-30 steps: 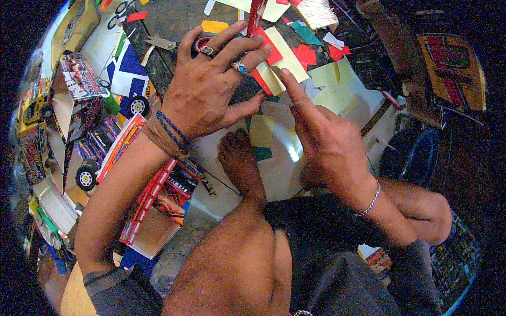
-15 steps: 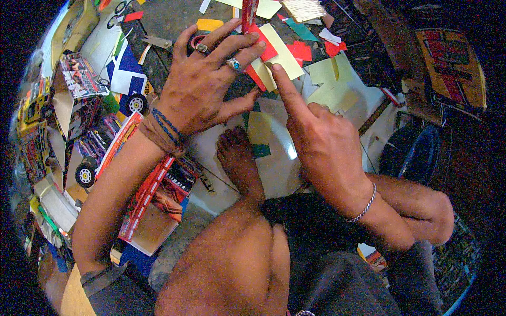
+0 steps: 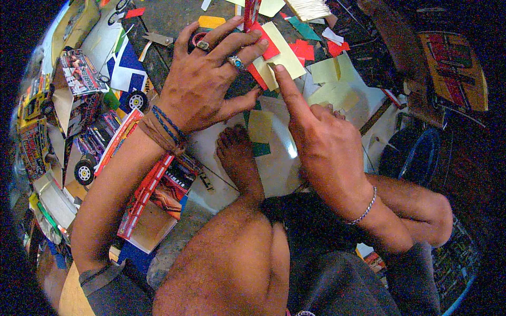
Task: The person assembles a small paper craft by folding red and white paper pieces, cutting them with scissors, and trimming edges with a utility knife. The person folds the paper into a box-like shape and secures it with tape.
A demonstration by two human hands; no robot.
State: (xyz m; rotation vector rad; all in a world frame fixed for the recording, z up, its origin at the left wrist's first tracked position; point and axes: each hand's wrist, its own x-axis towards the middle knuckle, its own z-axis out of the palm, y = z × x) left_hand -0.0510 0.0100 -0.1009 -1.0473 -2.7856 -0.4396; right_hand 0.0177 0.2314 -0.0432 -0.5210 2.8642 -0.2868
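My left hand (image 3: pixel 208 79), with rings on its fingers, lies spread over a red card piece (image 3: pixel 259 79). Its fingertips touch the red card beside a pale yellow strip (image 3: pixel 282 52). A narrow red piece (image 3: pixel 252 15) stands up just beyond those fingertips. My right hand (image 3: pixel 329 147) stretches its index finger to the lower end of the pale strip, the other fingers folded under. By that fingertip is a small dark spot or bit that I cannot make out. What lies under my left palm is hidden.
Card scraps surround the work, with a yellow piece (image 3: pixel 212 21) and red scraps (image 3: pixel 301 51). Printed card models with a black wheel (image 3: pixel 85 171) crowd the left. A red-edged printed box (image 3: pixel 153 205) sits by my left forearm. My bare foot (image 3: pixel 234 147) rests below the hands.
My right index fingertip has moved very slightly at the lower end of the pale strip. My left hand keeps its place on the red card.
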